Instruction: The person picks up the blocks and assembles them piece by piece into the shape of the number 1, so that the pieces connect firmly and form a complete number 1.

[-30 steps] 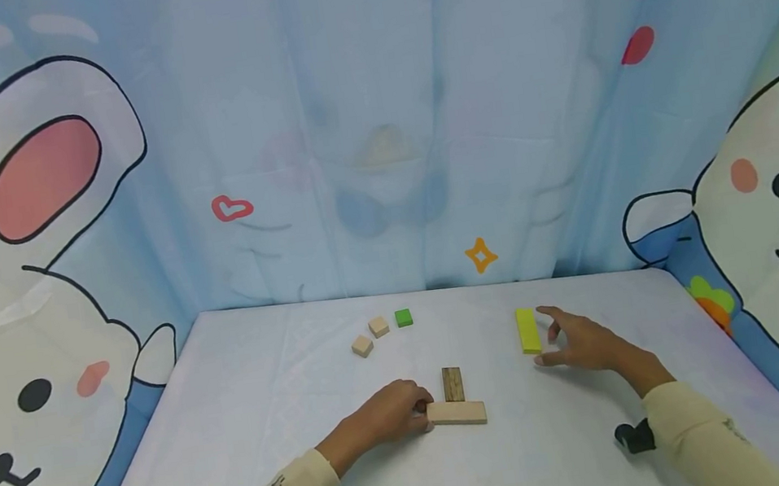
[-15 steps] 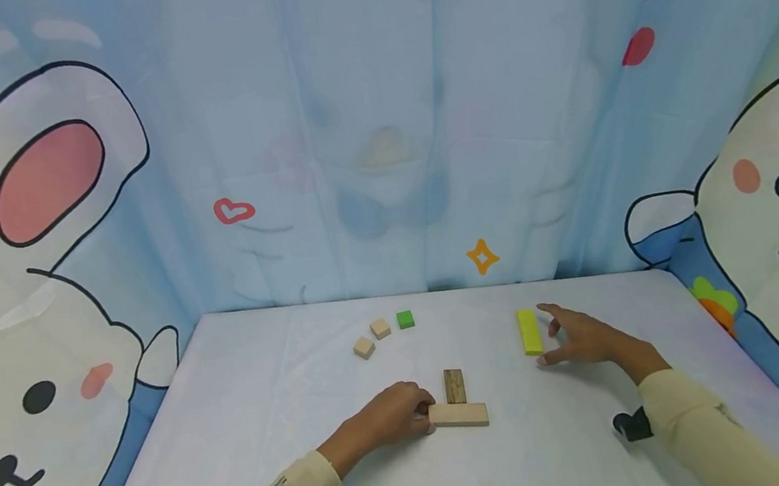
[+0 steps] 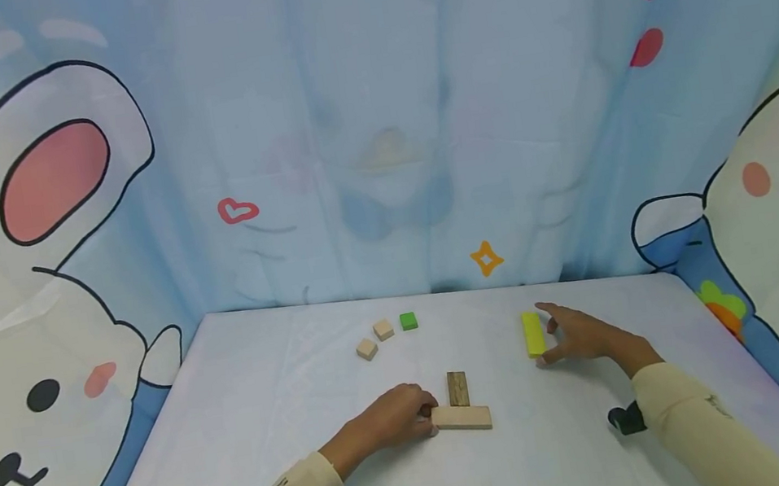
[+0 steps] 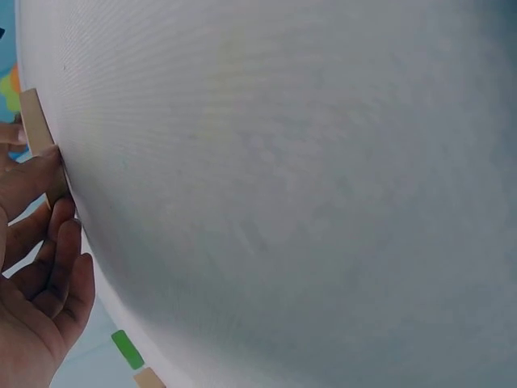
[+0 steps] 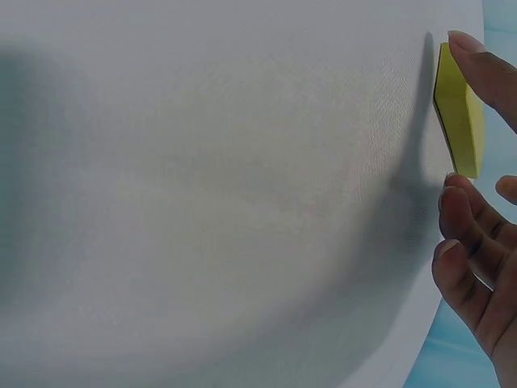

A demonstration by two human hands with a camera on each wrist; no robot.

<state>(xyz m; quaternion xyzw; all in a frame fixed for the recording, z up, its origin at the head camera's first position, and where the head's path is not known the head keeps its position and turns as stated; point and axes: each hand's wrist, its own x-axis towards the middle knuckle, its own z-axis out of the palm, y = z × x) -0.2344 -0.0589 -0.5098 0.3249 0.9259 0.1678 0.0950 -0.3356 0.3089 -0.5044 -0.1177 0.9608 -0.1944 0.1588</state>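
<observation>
In the head view, the left hand has its grip pinched on one end of a pale rectangular wooden block on the white surface; a dark brown wooden block is just behind. The right hand is at a bright yellow rectangular block. Farther back are two pale wooden cubes and a small green block.

In the left wrist view, the thumb lies over the pale block's end.

In the right wrist view, thumb and fingertip span the yellow block's ends; whether that grip presses, I cannot tell.
</observation>
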